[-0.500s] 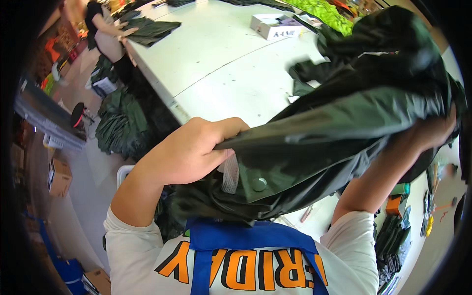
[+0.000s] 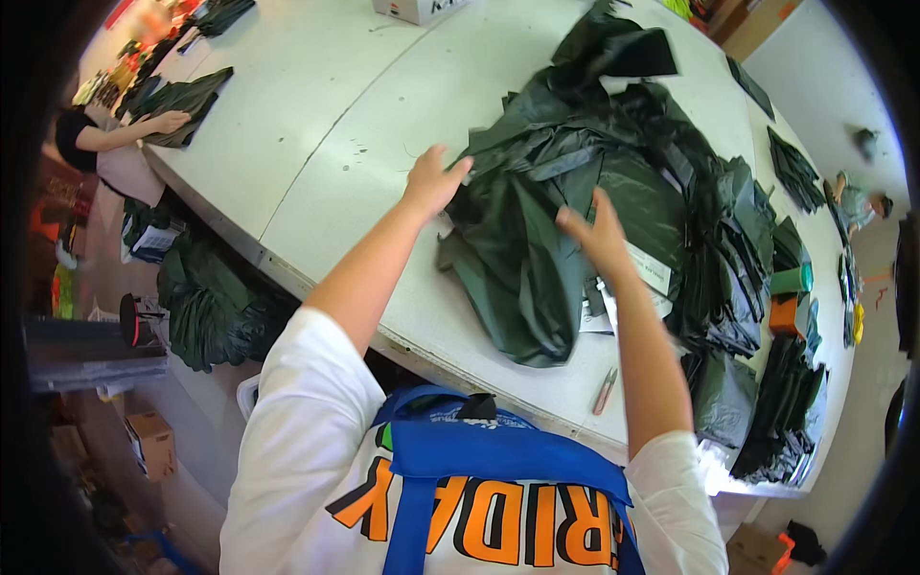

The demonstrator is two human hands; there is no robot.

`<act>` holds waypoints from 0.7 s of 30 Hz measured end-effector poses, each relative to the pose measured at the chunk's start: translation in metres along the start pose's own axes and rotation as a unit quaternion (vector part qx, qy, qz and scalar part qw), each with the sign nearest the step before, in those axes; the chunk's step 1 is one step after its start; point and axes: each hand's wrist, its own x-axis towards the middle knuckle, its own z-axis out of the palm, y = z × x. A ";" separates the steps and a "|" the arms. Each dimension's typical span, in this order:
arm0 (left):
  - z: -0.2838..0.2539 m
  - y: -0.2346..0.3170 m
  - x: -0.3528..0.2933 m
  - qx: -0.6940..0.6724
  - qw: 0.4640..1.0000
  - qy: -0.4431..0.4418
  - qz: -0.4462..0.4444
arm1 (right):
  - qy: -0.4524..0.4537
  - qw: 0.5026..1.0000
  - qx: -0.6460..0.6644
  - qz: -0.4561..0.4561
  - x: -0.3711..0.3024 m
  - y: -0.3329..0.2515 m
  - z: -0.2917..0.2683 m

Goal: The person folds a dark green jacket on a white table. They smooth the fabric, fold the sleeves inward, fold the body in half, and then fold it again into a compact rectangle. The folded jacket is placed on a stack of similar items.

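Note:
A dark green, shiny coated garment (image 2: 522, 259) lies crumpled on the white table (image 2: 335, 220), its lower part hanging toward me. My left hand (image 2: 436, 180) is at its left edge, fingers apart, holding nothing. Over its middle, my right hand (image 2: 599, 235) is also open, thumb and fingers spread. Whether either hand touches the cloth is hard to tell. Beside my right forearm, white printed papers (image 2: 650, 268) rest on a dark green pile (image 2: 733, 249). Small thread snips (image 2: 604, 391) lie near the table's front edge.
Folded dark garments (image 2: 786, 412) are stacked at the right, near a green roll (image 2: 791, 278) and an orange box (image 2: 788, 314). A white box (image 2: 417, 10) stands at the far side. Left, a co-worker's hand (image 2: 171, 122) rests on dark cloth; a green heap (image 2: 216, 297) is below.
Both hands have let go of the garment, which was held up and stretched between them and now lies on the table. My view has shifted to the right.

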 end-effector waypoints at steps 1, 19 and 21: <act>0.005 -0.025 -0.017 -0.023 1.000 -0.012 -0.010 | -0.015 1.000 0.005 0.023 -0.022 0.031 0.017; -0.029 -0.092 -0.182 -0.596 0.548 -0.452 -0.373 | -0.059 0.892 0.347 0.282 -0.203 -0.039 0.133; -0.039 -0.111 -0.176 -0.569 0.603 -0.443 -0.341 | -0.281 0.898 -0.115 0.318 -0.199 -0.028 0.113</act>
